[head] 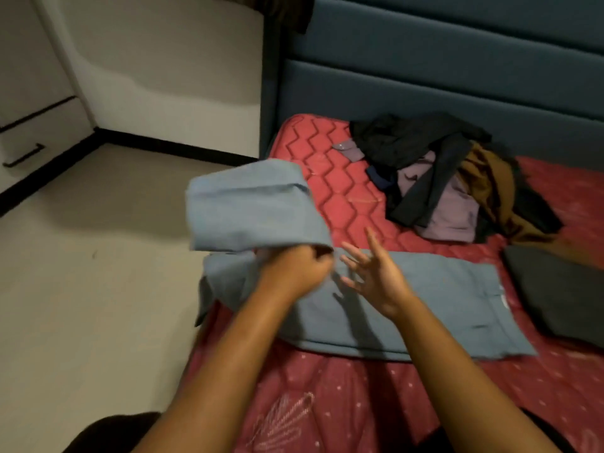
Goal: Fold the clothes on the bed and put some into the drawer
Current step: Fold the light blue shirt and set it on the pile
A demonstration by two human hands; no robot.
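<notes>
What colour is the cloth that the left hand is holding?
Dusty grey-blue; the soft folded cloth shows best in the head view.

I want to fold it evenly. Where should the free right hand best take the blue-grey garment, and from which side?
On the blue-grey garment, probably the lower edge of the lifted flap, just right of where the left hand bunches it. Come from the right, where the open right hand hovers. The rest lies flat on the mattress, so a second grip there spreads the flap.
</notes>
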